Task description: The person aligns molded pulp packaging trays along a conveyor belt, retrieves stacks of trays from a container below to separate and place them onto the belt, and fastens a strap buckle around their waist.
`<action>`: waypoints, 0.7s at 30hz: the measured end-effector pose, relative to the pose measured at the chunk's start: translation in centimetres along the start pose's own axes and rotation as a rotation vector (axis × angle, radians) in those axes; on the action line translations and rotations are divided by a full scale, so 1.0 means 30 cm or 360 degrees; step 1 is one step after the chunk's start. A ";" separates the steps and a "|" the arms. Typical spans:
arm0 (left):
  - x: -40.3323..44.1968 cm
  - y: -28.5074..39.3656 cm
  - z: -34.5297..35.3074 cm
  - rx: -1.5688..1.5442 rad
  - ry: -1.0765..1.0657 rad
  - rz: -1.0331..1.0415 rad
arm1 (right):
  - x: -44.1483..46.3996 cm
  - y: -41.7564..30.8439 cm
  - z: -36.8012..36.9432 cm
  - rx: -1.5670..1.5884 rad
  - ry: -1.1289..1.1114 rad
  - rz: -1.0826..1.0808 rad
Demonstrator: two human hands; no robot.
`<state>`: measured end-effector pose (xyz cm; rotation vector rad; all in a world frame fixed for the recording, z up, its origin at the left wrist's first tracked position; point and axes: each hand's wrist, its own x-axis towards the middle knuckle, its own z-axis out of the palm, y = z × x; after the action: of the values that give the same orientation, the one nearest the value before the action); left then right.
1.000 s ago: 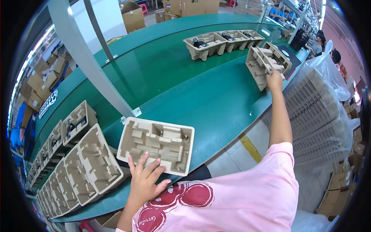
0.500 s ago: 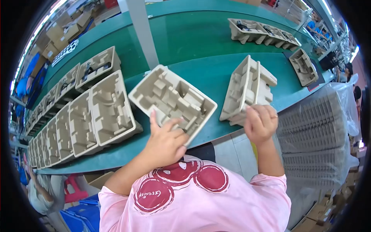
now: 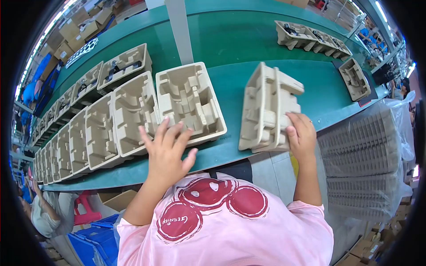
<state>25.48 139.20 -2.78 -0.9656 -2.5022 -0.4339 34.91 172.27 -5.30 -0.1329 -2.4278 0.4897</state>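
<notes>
A beige molded pulp tray (image 3: pixel 212 116) lies with its hollows up at the right end of a row of like trays (image 3: pixel 128 116) on the green bench. My left hand (image 3: pixel 167 148) is spread at that tray's near edge, fingers apart, with fingertips over its rim and the neighbouring tray. To the right, a couple of nested pulp trays (image 3: pixel 266 111) stand tipped on their side. My right hand (image 3: pixel 302 135) grips their near right edge, with the thumb and fingers at the rim.
Trays holding dark parts (image 3: pixel 126 68) line up behind the row. More filled trays (image 3: pixel 310 37) stand at the far right, and a single tray (image 3: pixel 354 80) lies on a dark mat. A grey post (image 3: pixel 179 35) rises from the bench. Plastic-wrapped tray stacks (image 3: pixel 359 159) stand at right.
The tray under my left hand has moved left and straightened against the row's end. My right hand has come onto the nested trays, which have shifted left and turned slightly.
</notes>
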 end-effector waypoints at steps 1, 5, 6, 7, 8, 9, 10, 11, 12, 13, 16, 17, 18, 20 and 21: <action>0.007 0.008 0.004 -0.0006 -0.0002 0.0007 | 0.008 -0.016 0.003 0.0016 0.0008 -0.0082; 0.063 0.055 0.012 -0.0317 -0.0018 0.0612 | 0.006 -0.010 0.019 0.0008 0.0053 -0.0141; 0.069 0.083 0.023 -0.0328 -0.0017 0.0619 | -0.002 0.015 0.032 -0.0014 0.0080 -0.0052; 0.076 0.111 0.038 -0.0573 -0.0158 0.0545 | -0.011 0.038 0.045 -0.0036 0.0112 0.0035; 0.082 0.134 0.050 -0.0814 -0.0298 0.0471 | -0.017 0.052 0.049 -0.0058 0.0147 0.0122; 0.085 0.150 0.060 -0.0820 -0.0293 0.0485 | -0.023 0.052 0.050 -0.0070 0.0157 0.0124; 0.087 0.170 0.070 -0.0848 -0.0451 0.0444 | -0.030 0.047 0.050 -0.0008 0.0185 0.0078; 0.086 0.189 0.081 -0.0876 -0.0613 0.0408 | -0.039 0.039 0.050 0.0050 0.0215 0.0035; 0.086 0.209 0.095 -0.0906 -0.0775 0.0378 | -0.049 0.034 0.047 0.0100 0.0246 -0.0006; 0.082 0.225 0.109 -0.0936 -0.0938 0.0352 | -0.059 0.031 0.042 0.0144 0.0276 -0.0046; 0.054 0.228 0.173 -0.1051 -0.0772 0.0390 | -0.081 0.041 0.040 0.0114 0.0294 -0.0142; 0.043 0.221 0.191 -0.1099 -0.0695 0.0390 | -0.073 0.054 0.048 0.0192 0.0310 -0.0225; 0.036 0.220 0.199 -0.1147 -0.0621 0.0383 | -0.074 0.062 0.045 0.0272 0.0322 -0.0308; 0.030 0.221 0.190 -0.1185 -0.0626 0.0381 | -0.100 0.055 0.019 0.0117 0.0320 -0.0310; 0.032 0.219 0.182 -0.1206 -0.0615 0.0342 | -0.108 0.050 0.008 -0.0008 0.0302 -0.0338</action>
<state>27.90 146.74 -6.13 -1.7149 -2.5365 -1.2822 37.26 172.90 -7.93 0.0731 -2.2261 0.3584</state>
